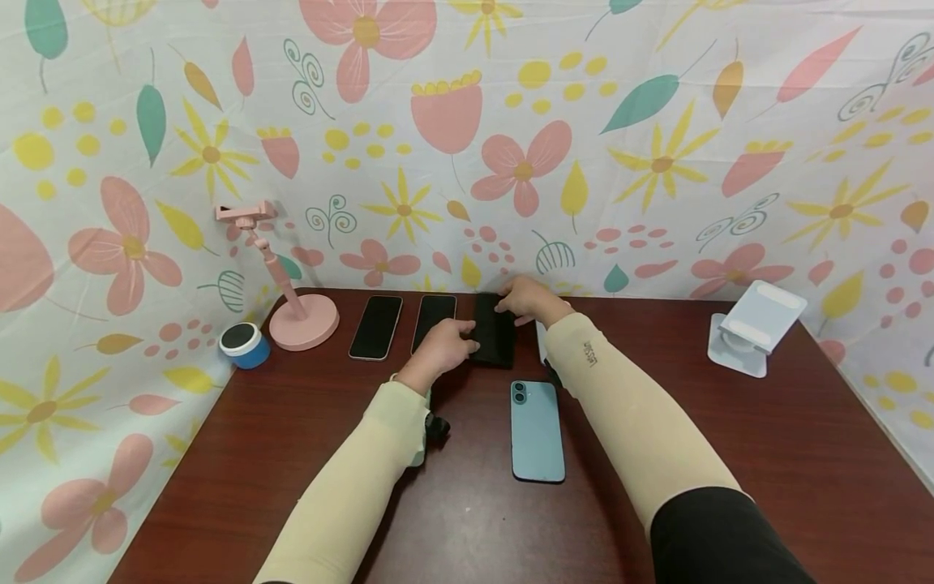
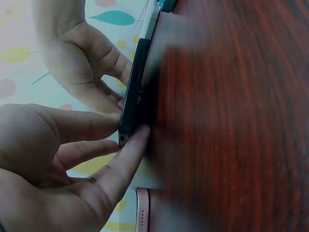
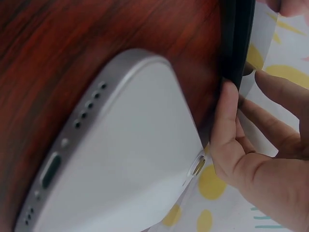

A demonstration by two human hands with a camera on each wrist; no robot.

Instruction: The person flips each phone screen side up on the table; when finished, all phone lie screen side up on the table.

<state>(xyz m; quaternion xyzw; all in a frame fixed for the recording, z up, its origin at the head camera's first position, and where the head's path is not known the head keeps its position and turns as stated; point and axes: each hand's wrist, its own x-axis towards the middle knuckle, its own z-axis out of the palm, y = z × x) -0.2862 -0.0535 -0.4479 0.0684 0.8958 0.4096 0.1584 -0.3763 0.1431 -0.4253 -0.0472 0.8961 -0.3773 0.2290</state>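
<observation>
Two dark-screened smartphones [image 1: 375, 328] lie leftmost on the brown table [image 1: 467, 519]. Next, the left hand [image 1: 440, 350] pinches the near left side of a black smartphone [image 1: 496, 337], close to the patterned backdrop [image 1: 642, 203]; its long axis runs away from the person, which end is top unclear. Only the left wrist view shows a finger beneath it. The right hand [image 1: 527, 298] pinches its far right side. Rightward, the right wrist view reveals a silver smartphone's port [image 3: 50, 171], which the head view hides.

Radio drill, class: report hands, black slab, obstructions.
Left hand and right hand gripping black slab from opposite sides. White phone close on right; dark phone close on left.
</observation>
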